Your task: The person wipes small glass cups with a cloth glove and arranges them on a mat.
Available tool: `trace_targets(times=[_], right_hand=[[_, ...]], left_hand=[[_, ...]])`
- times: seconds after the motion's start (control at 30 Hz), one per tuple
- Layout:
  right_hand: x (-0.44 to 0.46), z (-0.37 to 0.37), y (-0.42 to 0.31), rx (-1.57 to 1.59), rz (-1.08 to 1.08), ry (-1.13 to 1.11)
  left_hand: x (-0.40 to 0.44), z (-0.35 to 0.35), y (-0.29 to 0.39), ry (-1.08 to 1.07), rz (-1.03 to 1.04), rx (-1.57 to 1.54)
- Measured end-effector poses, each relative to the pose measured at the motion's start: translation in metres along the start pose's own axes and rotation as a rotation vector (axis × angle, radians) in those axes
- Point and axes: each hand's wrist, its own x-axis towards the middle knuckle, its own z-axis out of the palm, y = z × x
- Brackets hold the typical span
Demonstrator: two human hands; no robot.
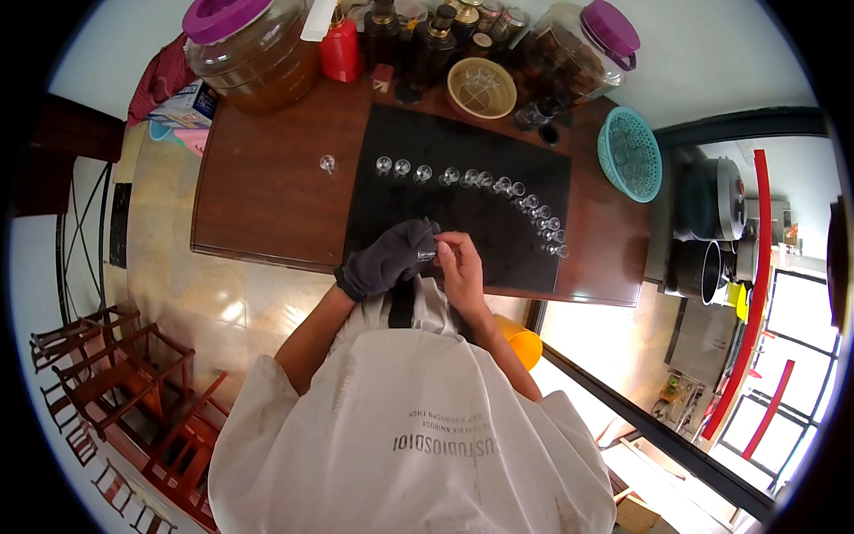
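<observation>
My left hand, in a dark grey glove, is closed around a small clear glass just above the near edge of the black mat. My bare right hand pinches the same glass from the other side, its fingertips close to the glove. The glove hides much of the glass. Beyond my hands, several small stemmed glasses stand in a curved row, from one glass at the left round to another glass at the right. A single glass stands on the bare wood left of the mat.
At the back stand a large jar with a purple lid, a red bottle, dark bottles, and a beige basket with glasses. A turquoise basket of glasses sits at the right edge. Wooden chairs stand left behind me.
</observation>
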Motion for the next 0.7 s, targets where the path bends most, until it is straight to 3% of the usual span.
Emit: trace_targets(times=[0.17, 0.23, 0.27, 0.37, 0.47, 0.57, 0.6, 0.67, 0.7], right_hand=[[0.000, 0.003, -0.001, 0.120, -0.074, 0.025], [0.000, 0.005, -0.007, 0.143, -0.035, 0.044], [0.000, 0.006, -0.009, 0.165, 0.005, 0.061], [0.000, -0.004, -0.003, 0.280, 0.116, 0.009], [0.002, -0.009, 0.007, 0.239, 0.130, -0.037], [0.003, -0.004, -0.002, 0.235, 0.094, -0.005], [0.003, -0.004, -0.001, 0.236, 0.095, -0.005], [0.002, -0.004, 0.001, 0.248, 0.015, -0.026], [0.001, -0.004, 0.003, 0.248, 0.017, -0.024]], left_hand=[[0.003, -0.002, 0.020, 0.064, -0.034, -0.120], [0.007, -0.004, 0.014, 0.098, 0.459, 0.381], [0.007, -0.004, 0.011, 0.097, 0.458, 0.380], [0.005, -0.004, 0.002, 0.060, 0.200, 0.083], [0.001, 0.000, -0.005, 0.115, 0.075, 0.075], [0.001, 0.006, -0.005, 0.306, 0.249, 0.014], [0.002, 0.007, -0.004, 0.279, 0.205, -0.294], [0.005, 0.003, -0.005, 0.246, 0.156, -0.602], [0.005, -0.003, -0.007, 0.183, 0.083, -0.372]])
